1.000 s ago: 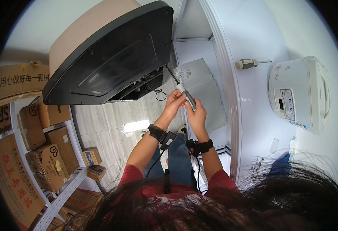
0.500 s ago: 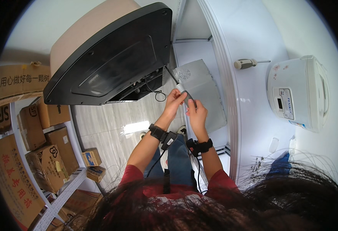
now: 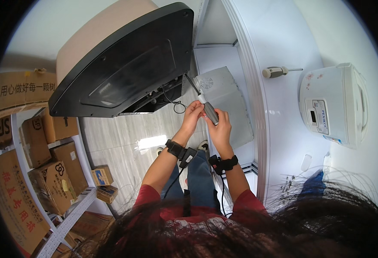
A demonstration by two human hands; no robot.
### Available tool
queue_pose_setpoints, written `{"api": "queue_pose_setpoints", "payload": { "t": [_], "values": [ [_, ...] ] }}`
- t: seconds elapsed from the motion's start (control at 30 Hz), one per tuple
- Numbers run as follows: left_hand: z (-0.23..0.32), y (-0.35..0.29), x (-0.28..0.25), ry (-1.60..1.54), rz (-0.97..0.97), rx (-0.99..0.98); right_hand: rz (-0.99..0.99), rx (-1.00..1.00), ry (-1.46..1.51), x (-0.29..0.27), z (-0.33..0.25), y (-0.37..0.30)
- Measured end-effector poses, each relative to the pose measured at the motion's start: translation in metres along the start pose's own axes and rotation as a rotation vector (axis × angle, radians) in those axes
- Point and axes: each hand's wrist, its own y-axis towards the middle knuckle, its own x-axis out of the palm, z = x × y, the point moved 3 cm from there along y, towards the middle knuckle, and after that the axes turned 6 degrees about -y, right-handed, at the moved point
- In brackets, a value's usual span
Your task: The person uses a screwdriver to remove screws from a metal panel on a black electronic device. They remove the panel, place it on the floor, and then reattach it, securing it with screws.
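Note:
A screwdriver (image 3: 211, 113) with a grey and white handle slants up and left, its dark shaft meeting the lower right corner of a large black-backed panel (image 3: 128, 64). My left hand (image 3: 192, 117) is closed with its fingertips at the front part of the handle. Beside it, my right hand (image 3: 220, 131) is closed on the rear of the same handle. From an opening along the panel's lower edge, a thin black cable (image 3: 179, 107) hangs in a loop. Whether the tip sits in a screw is too small to tell.
On the white counter (image 3: 283, 129) at right lie a second screwdriver (image 3: 275, 72) and a white rice cooker (image 3: 328, 107). A grey vented metal plate (image 3: 229, 103) rests below the counter's edge. Left, a white shelf rack (image 3: 68, 223) holds several cardboard boxes (image 3: 53, 187).
The fingers have shifted on the handle: my right hand has moved slightly down and back, so more of the grey grip shows. The shaft and the panel stay in place.

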Motion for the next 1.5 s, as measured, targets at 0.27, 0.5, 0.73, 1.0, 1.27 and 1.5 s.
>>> {"api": "queue_pose_setpoints", "payload": {
  "t": [0.27, 0.5, 0.73, 1.0, 1.27, 1.5],
  "values": [
    [-0.001, 0.003, -0.002, 0.063, -0.078, -0.013, -0.102, 0.203, 0.124, 0.010, 0.017, 0.000],
    [-0.001, 0.008, 0.001, 0.114, -0.075, 0.000, -0.067, 0.137, 0.052, 0.004, 0.013, 0.006],
    [-0.002, 0.010, -0.003, -0.002, -0.114, -0.006, 0.062, 0.079, 0.071, 0.007, 0.022, 0.002],
    [0.007, 0.009, 0.008, 0.049, -0.055, 0.028, -0.114, 0.339, 0.224, 0.012, 0.025, 0.002],
    [-0.001, 0.010, 0.005, 0.003, 0.039, 0.075, 0.061, -0.053, -0.028, 0.007, 0.014, 0.001],
    [0.003, 0.012, 0.002, 0.038, -0.006, 0.078, -0.068, 0.134, 0.083, 0.008, 0.010, 0.001]
  ]
}}
